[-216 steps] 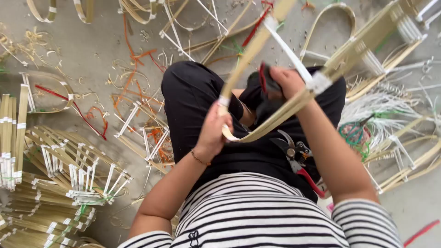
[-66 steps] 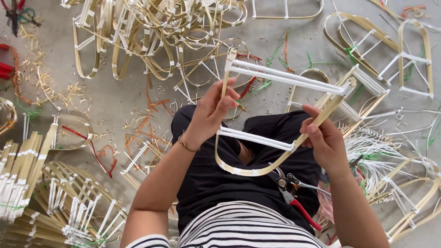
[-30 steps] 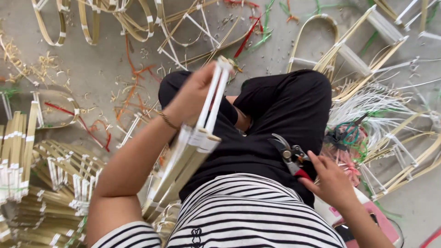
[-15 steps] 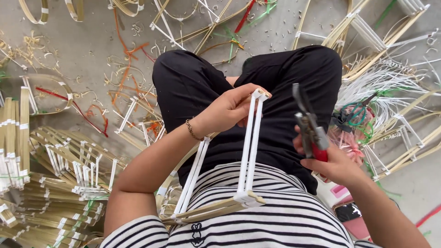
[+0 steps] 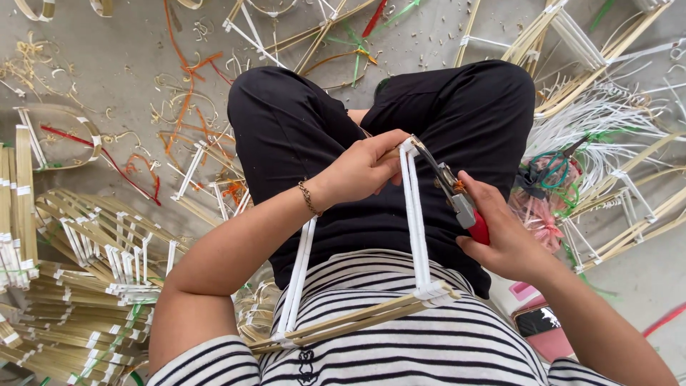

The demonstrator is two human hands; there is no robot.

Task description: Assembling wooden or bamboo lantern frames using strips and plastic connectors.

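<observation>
Two hands work over a black-trousered lap (image 5: 336, 136), above a floor (image 5: 107, 78) strewn with stacked bamboo frames (image 5: 78, 286). One bamboo frame (image 5: 357, 320) with white-wrapped struts leans against the striped shirt (image 5: 400, 350) — the left hand (image 5: 364, 168) has its grip closed on the top end. Red-handled pliers (image 5: 457, 196) sit clasped in the right hand (image 5: 504, 239), tips touching that top end.

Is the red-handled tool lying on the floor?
No, the right hand holds the red-handled pliers up against the bamboo frame.
</observation>
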